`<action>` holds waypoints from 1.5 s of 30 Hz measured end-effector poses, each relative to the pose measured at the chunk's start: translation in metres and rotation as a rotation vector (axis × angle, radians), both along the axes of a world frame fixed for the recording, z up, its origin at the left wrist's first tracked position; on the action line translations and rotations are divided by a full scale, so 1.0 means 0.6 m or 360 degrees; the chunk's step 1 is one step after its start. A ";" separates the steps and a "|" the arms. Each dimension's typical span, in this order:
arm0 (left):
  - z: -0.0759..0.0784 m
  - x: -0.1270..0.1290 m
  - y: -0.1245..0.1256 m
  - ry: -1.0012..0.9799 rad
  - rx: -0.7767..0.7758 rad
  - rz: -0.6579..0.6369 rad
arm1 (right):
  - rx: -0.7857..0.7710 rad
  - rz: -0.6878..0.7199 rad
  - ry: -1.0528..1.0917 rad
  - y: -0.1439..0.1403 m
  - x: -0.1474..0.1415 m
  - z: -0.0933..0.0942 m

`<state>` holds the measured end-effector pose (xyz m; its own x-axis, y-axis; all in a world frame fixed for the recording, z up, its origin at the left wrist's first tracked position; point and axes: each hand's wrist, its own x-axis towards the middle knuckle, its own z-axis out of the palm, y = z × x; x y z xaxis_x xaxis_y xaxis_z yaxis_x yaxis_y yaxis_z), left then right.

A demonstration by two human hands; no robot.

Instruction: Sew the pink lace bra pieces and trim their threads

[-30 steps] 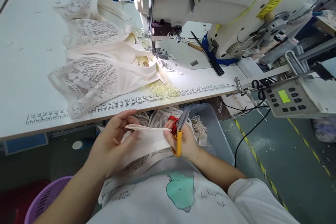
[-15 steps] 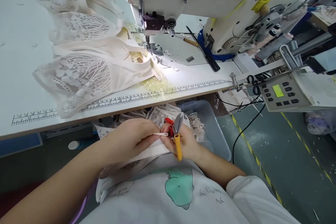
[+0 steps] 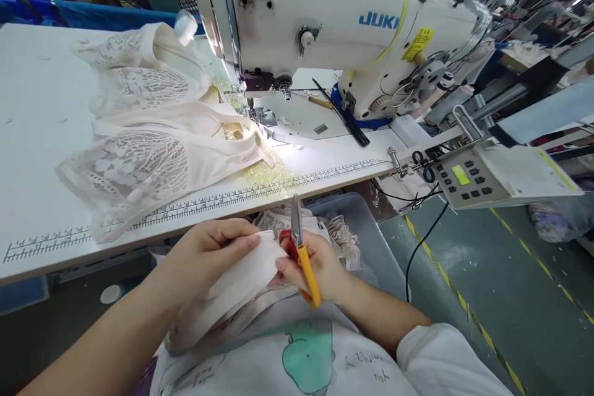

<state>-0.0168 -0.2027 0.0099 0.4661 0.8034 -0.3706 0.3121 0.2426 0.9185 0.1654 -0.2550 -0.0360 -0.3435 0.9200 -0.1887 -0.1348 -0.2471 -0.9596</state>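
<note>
A garment factory floor is shown, at one sewing station. An industrial sewing machine [image 3: 334, 31] is mounted on a long white table [image 3: 37, 93] whose near edge is printed with a ruler [image 3: 195, 207], and lace garment pieces [image 3: 139, 136] are piled on it to the left. A control panel [image 3: 464, 176] with a lit screen is fixed at the right, a clear bin [image 3: 366, 229] of more lace pieces is set below the table, and yellow lines [image 3: 468, 309] are painted on the green floor strewn with scraps, while other workstations are crowded at the far right.

Bright even light, glare under the sewing machine [image 3: 325, 31], wide-angle bending at edges
</note>
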 end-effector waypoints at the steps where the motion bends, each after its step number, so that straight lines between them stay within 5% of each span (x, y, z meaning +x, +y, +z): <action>1: 0.006 0.004 -0.003 -0.0057 -0.0046 0.0013 | -0.0048 0.0083 0.0092 -0.001 0.003 0.014; 6: 0.011 0.028 -0.022 -0.0386 -0.0204 -0.0043 | -0.0014 0.0244 0.0051 -0.008 0.031 0.053; 11: -0.035 0.042 -0.030 -0.0293 -0.0261 0.0044 | 0.0256 0.0315 -0.0432 0.002 0.076 0.024; 15: -0.053 0.052 -0.030 -0.0104 -0.0185 -0.0007 | 0.0371 0.0061 -0.0493 0.011 0.088 0.005; 22: -0.051 0.061 -0.025 0.0036 -0.0024 -0.0121 | 0.0399 -0.0114 -0.0480 0.028 0.065 0.011; 29: -0.054 0.054 -0.018 0.0096 0.0504 -0.0135 | 0.0482 -0.0009 -0.0565 0.038 0.061 0.017; 45: -0.028 0.045 -0.003 0.0083 0.0131 0.0023 | 0.0718 -0.0211 -0.0887 0.012 0.047 0.000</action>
<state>0.0103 -0.2047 -0.0068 0.4361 0.8386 -0.3263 0.3568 0.1718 0.9183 0.1934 -0.2479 -0.0361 -0.1873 0.9767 0.1044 0.4021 0.1733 -0.8990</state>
